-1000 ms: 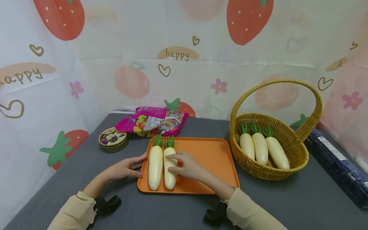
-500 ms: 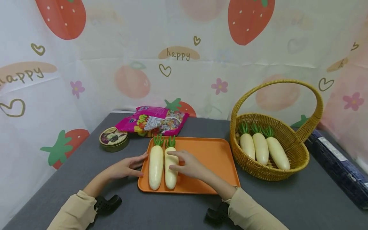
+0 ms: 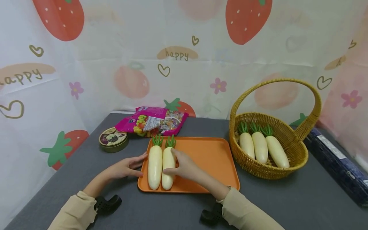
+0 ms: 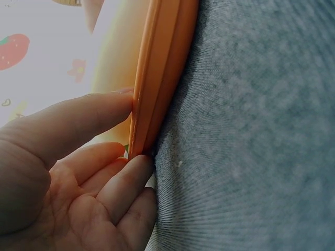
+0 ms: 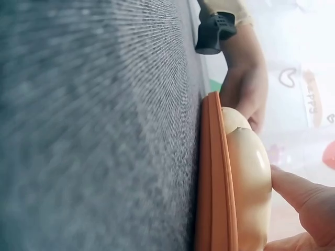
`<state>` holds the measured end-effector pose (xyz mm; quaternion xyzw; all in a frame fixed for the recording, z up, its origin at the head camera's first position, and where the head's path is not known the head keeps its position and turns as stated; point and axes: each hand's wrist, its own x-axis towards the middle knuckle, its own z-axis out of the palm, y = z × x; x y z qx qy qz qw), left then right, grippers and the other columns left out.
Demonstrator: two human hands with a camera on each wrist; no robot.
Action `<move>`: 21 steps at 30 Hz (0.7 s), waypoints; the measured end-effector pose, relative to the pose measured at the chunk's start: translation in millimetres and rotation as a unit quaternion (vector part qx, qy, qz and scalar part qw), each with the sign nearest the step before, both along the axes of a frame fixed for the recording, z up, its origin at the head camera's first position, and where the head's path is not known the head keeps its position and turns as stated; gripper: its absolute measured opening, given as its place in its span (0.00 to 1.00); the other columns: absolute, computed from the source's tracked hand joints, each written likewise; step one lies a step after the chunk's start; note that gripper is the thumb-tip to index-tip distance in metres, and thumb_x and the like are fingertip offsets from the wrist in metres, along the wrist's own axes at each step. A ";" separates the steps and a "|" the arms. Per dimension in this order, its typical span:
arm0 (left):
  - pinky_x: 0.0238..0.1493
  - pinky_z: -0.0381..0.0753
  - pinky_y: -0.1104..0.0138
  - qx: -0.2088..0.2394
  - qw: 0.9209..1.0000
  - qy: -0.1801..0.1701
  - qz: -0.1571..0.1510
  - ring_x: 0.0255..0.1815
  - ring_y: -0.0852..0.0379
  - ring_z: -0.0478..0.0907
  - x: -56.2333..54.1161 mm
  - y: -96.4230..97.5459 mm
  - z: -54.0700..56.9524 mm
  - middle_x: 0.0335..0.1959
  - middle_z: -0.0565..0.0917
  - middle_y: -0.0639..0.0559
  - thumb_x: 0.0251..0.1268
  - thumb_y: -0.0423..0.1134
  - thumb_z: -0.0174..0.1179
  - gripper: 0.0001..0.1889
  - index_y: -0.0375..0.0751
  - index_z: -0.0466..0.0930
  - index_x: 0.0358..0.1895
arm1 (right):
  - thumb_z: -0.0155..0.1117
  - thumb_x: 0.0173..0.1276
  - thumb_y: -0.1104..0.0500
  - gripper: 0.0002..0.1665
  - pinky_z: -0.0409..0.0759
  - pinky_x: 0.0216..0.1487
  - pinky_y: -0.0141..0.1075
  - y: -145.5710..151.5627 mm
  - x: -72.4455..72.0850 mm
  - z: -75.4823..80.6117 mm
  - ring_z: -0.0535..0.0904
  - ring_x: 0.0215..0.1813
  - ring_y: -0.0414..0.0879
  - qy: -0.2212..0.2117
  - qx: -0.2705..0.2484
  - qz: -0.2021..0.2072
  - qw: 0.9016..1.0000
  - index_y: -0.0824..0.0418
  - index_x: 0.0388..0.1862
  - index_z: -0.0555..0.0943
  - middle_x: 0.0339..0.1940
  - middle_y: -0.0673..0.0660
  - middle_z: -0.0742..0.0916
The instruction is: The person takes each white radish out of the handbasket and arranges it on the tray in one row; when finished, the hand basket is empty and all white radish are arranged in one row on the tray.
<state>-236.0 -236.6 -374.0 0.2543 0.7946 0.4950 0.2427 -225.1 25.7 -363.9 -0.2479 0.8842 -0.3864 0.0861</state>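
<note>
Two white radishes with green tops lie side by side on an orange tray, the left radish and the right radish. My right hand rests over the right radish. Its thumb touches the radish's upper surface in the right wrist view; its other fingers are mostly hidden. My left hand is at the tray's left edge, fingers spread. In the left wrist view, its thumb and fingertips touch the rim.
A wicker basket with a tall handle holds three more white radishes on the right. Pink snack bags and a round tin sit at the back left. A dark blue long package lies at the far right.
The right radish has shifted slightly left, closing the gap to the other one. My right hand has moved left with it, and its thumb now lies farther across. The left hand stays put.
</note>
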 end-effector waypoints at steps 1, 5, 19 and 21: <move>0.60 0.51 0.52 0.001 1.000 0.000 -0.001 0.64 0.39 0.51 0.3 -0.1 -0.4 0.67 0.40 0.31 0.60 0.35 0.58 0.39 0.26 0.42 0.67 | 0.66 0.56 0.46 0.49 0.60 0.60 0.46 -1.2 0.8 -0.1 0.58 0.65 0.55 -0.003 -0.002 -0.002 1.000 0.67 0.68 0.55 0.65 0.63 0.64; 0.60 0.51 0.52 0.003 1.000 -0.002 0.000 0.64 0.39 0.51 0.6 0.4 -1.1 0.67 0.40 0.31 0.60 0.35 0.58 0.39 0.26 0.42 0.67 | 0.65 0.56 0.47 0.48 0.60 0.60 0.47 -2.3 2.6 -0.2 0.58 0.65 0.55 0.000 -0.007 -0.003 1.000 0.67 0.68 0.55 0.65 0.63 0.64; 0.60 0.51 0.51 -0.005 1.000 -0.001 0.008 0.64 0.39 0.53 1.0 0.7 -0.1 0.67 0.41 0.31 0.60 0.35 0.58 0.39 0.27 0.43 0.67 | 0.67 0.55 0.49 0.44 0.62 0.59 0.45 5.8 7.8 5.9 0.62 0.63 0.54 0.006 0.001 0.021 1.000 0.67 0.65 0.61 0.62 0.62 0.69; 0.60 0.51 0.51 -0.004 1.000 -0.001 0.008 0.64 0.39 0.52 1.5 0.3 -0.2 0.67 0.41 0.31 0.60 0.35 0.58 0.39 0.27 0.43 0.67 | 0.67 0.55 0.48 0.45 0.62 0.59 0.45 6.0 9.0 7.3 0.62 0.63 0.54 0.007 0.004 0.021 1.000 0.67 0.65 0.61 0.62 0.61 0.69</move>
